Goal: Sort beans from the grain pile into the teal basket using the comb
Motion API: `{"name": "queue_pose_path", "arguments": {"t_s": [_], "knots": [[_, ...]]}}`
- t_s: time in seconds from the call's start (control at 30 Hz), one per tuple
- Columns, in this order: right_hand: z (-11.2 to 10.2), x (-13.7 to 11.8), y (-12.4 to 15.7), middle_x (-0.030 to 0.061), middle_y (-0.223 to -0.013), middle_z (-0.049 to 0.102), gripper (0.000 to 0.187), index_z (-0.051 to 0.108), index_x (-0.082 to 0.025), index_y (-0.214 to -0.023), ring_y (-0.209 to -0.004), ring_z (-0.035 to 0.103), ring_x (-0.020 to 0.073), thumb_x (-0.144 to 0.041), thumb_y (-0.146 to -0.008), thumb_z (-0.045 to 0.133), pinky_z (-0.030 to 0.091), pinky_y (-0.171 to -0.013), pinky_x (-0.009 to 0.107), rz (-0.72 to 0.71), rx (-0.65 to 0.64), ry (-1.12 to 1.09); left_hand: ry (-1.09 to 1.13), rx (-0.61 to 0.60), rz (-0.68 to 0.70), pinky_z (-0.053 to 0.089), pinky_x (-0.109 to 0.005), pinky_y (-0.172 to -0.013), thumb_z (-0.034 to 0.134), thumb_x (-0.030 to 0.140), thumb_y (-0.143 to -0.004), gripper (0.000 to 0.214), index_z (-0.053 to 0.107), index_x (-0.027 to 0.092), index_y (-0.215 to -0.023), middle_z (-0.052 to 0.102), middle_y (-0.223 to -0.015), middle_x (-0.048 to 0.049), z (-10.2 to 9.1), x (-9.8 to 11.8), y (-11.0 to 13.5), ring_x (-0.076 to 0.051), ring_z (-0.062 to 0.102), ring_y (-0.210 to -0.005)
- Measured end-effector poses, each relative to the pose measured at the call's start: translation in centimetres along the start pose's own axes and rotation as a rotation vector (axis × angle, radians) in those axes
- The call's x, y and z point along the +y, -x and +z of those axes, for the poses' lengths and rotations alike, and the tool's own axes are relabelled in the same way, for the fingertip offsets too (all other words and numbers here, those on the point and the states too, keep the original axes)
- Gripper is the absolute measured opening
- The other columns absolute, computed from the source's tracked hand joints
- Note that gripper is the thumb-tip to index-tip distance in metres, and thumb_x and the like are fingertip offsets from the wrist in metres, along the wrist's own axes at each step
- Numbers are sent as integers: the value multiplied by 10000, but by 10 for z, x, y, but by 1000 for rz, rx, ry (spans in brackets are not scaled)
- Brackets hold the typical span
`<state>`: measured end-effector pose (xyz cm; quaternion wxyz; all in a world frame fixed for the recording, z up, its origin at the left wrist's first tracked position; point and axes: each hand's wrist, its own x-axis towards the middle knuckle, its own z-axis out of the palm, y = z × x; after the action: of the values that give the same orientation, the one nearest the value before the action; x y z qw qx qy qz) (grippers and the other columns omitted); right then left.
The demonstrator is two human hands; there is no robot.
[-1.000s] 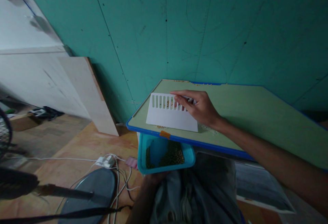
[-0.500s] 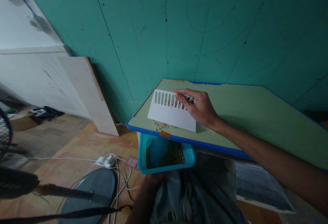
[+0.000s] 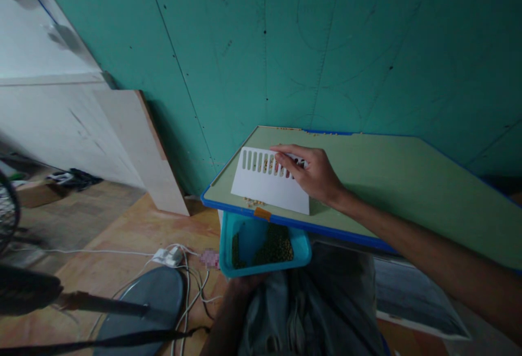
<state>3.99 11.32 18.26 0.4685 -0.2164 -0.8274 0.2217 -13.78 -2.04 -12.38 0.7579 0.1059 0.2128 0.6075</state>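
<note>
My right hand grips the top edge of a white slotted plastic plate, which stands tilted on the green table near its front left corner. A few pale grains lie on the table at the plate's lower edge. Just below the table's blue rim a teal tray holds dark green beans. My left hand supports that tray from beneath; only the knuckles show, the fingers are hidden under the tray.
A teal wall stands close behind the table. A wooden board leans on it at the left. On the floor lie a white power strip with cables and a fan's round base. Grey cloth covers my lap.
The white plate has slid back toward the table's front edge, pushing the pale grains closer to the rim. The tray and left hand stay put.
</note>
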Motion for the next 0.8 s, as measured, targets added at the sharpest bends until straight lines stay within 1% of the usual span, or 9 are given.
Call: {"name": "queue_pose_path", "arguments": {"t_s": [0.07,0.13,0.2,0.27,0.37,0.43,0.57,0.7,0.8], "knots": [[0,0,0,54,-992,742,300,706,-180,-1114,-827,684,159,-344,-924,544,500,-690,259,8,-1,-8,30,51,0,282,-489,-1150,458,628,-810,477,691,282,-1042,711,-1187,-40,3,0,2,-270,431,-1347],[0,0,1,53,-993,741,301,705,-179,-1116,-834,682,159,-345,-924,544,500,-686,258,15,-2,-16,69,121,-4,320,-500,-1126,415,642,-821,510,704,269,-1013,704,-1202,-55,11,0,6,-294,438,-1335],[0,0,1,53,-1008,738,299,705,-181,-1113,-857,680,163,-346,-923,544,503,-696,261,18,-3,-24,91,165,-13,353,-515,-1099,389,633,-836,525,715,257,-1003,725,-1152,-69,22,0,10,-310,463,-1308],[0,0,0,52,-1013,737,297,707,-185,-1109,-864,678,166,-350,-923,545,505,-700,265,18,-4,-29,105,157,-6,364,-541,-1082,361,625,-849,565,704,233,-1067,722,-1165,-88,33,1,14,-328,470,-1299],[0,0,0,51,-993,739,301,707,-189,-1109,-838,677,166,-361,-920,547,504,-684,270,23,-13,-36,119,151,-7,380,-548,-1070,362,650,-831,606,709,214,-1071,725,-1163,-97,44,3,17,-337,470,-1299],[0,-1,0,51,-976,740,305,706,-192,-1110,-818,675,166,-367,-919,546,505,-674,274,27,-16,-40,108,145,-15,387,-542,-1068,390,663,-811,607,713,213,-1060,733,-1139,-104,46,4,17,-337,462,-1306],[0,-2,0,57,-984,737,306,709,-191,-1104,-814,670,165,-368,-921,539,505,-678,277,28,-15,-43,79,121,-12,392,-512,-1077,474,626,-795,526,709,235,-1057,737,-1124,-96,46,5,14,-325,463,-1307],[0,-2,0,54,-938,739,314,709,-188,-1105,-762,662,151,-377,-919,542,492,-634,259,32,-25,-52,88,136,-23,368,-494,-1103,424,653,-810,546,721,247,-1022,751,-1095,-82,44,5,14,-308,486,-1297],[0,-3,0,43,-881,737,324,706,-188,-1114,-701,648,136,-387,-916,544,477,-600,245,36,-32,-71,107,114,-15,335,-512,-1121,411,648,-824,568,711,225,-1056,738,-1141,-76,38,4,14,-303,484,-1307]]}}
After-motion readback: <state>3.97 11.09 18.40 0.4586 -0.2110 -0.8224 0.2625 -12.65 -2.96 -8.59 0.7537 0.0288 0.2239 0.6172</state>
